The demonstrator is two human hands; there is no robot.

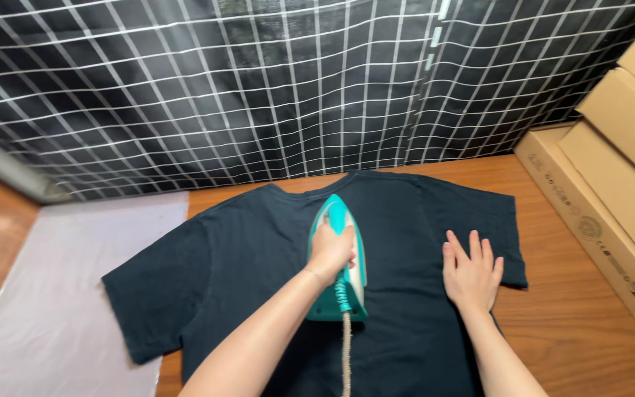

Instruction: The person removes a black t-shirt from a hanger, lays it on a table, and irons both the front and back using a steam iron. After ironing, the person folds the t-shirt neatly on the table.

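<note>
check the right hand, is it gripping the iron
No, the right hand lies flat with fingers spread on the dark t-shirt, while the left hand grips the teal iron.

Home ironing corner: stacked cardboard boxes (619,169)

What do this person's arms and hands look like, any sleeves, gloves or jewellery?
Both forearms are bare as far as the picture shows: no sleeves in view. The left hand and right hand wear no gloves, and no rings, watch or bracelets are visible.
</note>
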